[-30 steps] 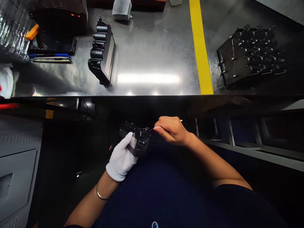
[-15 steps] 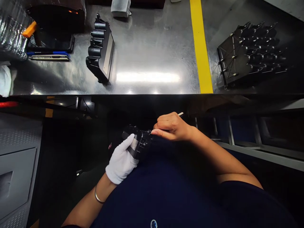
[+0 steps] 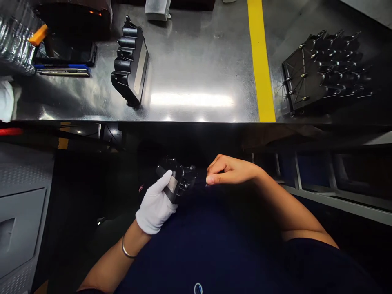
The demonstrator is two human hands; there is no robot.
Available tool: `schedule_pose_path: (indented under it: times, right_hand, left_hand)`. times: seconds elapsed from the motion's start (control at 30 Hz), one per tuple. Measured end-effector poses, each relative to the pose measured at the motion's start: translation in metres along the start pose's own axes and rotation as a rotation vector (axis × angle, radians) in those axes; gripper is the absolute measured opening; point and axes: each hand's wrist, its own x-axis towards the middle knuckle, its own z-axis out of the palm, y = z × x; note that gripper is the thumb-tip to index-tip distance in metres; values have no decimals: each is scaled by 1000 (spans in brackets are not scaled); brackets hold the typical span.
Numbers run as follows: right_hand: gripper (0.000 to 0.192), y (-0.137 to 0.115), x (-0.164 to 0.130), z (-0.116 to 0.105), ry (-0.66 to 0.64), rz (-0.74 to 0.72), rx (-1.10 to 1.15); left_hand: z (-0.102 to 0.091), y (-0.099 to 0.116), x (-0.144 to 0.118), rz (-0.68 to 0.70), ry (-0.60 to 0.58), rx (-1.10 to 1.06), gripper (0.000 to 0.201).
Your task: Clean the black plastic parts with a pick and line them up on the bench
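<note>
My left hand (image 3: 156,204), in a white glove, is closed round a black plastic housing (image 3: 178,188) with a grey strip on its side and small metal-looking pins at its right end. The thumb lies across the strip. Just right of the housing, and apart from it, my bare right hand (image 3: 230,169) is closed in a pinch. A thin dark tip shows below its thumb; most of that slim tool is hidden in the fingers. On the metal table, beyond my hands, stands a similar black ribbed housing (image 3: 128,65) with a pale strip.
Several black housings (image 3: 324,73) stand grouped at the right, past a yellow tape line (image 3: 261,61) on the steel table (image 3: 199,73). Pens (image 3: 64,70) and clear plastic (image 3: 18,41) lie at the left. A grey cabinet (image 3: 23,220) is at lower left, a metal rack (image 3: 330,200) at right.
My right hand has drawn away from the housing, to the right and slightly down; the pale tool end behind it no longer shows. My left hand keeps its grip, almost still.
</note>
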Motion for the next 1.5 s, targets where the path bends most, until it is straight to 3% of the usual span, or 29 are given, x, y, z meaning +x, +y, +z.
schedule_pose_path:
  times: [0.1,0.27,0.4,0.6,0.77,0.87,0.93,1.07,1.13,1.37,1.5]
  right_hand:
    - [43,0,6,14,408,20,-93]
    - [38,6,22,48,769,0,10]
    - [36,12,34,71,887,-13,113]
    - [40,12,44,91,987,135,386]
    - [44,18,54,109,1208,75,363]
    - [40,22,55,109,1304,38,370]
    - [36,22,49,102,1282,13,298]
    - [30,17,29,81,1009,-130,-91]
    - [27,15,22,74,942,-195,-245]
    - [23,15,22,68,916,-235,-409]
    - [20,13,22,65,897,-272,-411]
  left_hand:
    - [1,8,0,57,-44,-21,55]
    - [2,8,0,133,-88,-14,60]
    - [0,6,1,149,-115,41,56]
    - [-2,3,4,148,-90,106,50]
    - [5,-2,5,92,-133,9,59]
    - [7,-1,4,53,-162,-12,62]
    - [7,2,2,58,-164,-14,61]
    - [10,8,-1,120,-91,-14,55]
    - [13,10,-1,135,-42,-12,53]
    - [22,8,-2,134,135,5,47]
    - [23,7,-2,142,174,7,45]
